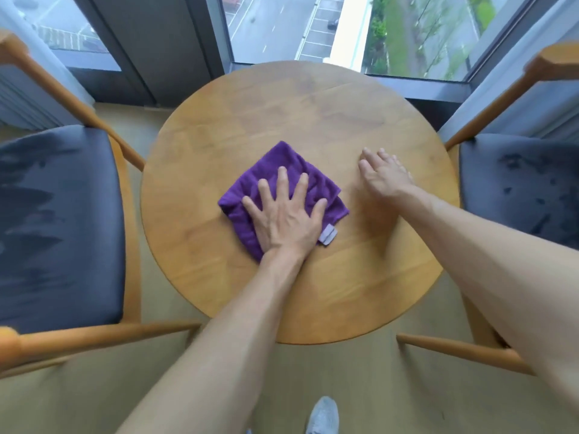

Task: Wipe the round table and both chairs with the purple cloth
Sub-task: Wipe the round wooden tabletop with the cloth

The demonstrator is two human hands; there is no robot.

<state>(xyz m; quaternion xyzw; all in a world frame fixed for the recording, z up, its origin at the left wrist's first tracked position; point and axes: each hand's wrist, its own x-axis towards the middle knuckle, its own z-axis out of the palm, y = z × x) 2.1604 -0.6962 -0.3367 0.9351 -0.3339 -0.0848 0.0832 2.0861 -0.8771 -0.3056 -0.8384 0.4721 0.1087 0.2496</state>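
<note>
The left hand (286, 219) has its fingers (282, 180) spread out flat, pressing down on the purple cloth (279, 180). The cloth lies near the middle of the round table (300, 114) (a small pale tag (328, 234) sticks out by the thumb). The right hand (383, 175) lies flat on the bare wood beside it, fingers straight, holding nothing. A chair (56, 220) with a dark seat stands on each side (520, 186).
</note>
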